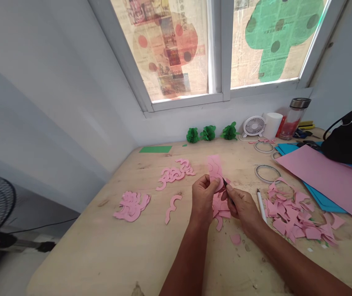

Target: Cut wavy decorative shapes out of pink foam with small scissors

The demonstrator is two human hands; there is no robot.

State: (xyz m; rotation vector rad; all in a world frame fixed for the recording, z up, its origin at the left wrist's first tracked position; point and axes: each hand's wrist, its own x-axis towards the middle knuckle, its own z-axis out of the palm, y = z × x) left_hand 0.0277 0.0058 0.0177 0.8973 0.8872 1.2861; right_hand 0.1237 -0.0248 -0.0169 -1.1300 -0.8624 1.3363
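Observation:
My left hand (204, 193) pinches a pink paper strip (214, 166) marked with curved lines, thumb on top. Black scissors (225, 183) are in my right hand (240, 205), their blades at the strip's right edge; the fingers hide most of the handles. Beneath the hands lie pink paper scraps (222, 209), partly covered. To the left rest a wavy pink cutout (172, 205), a stack of curved pink cutouts (133, 204) and, farther back, a spread of similar cutouts (176, 172).
A white pen (260, 205) and a heap of pink offcuts (299, 213) lie right of my hands. Beyond are tape rolls (267, 174), pink sheets (324, 176) and a black bag (351, 135). Green paper decorations (208, 132), a small fan (254, 126) and a glass bottle (295, 119) line the wall.

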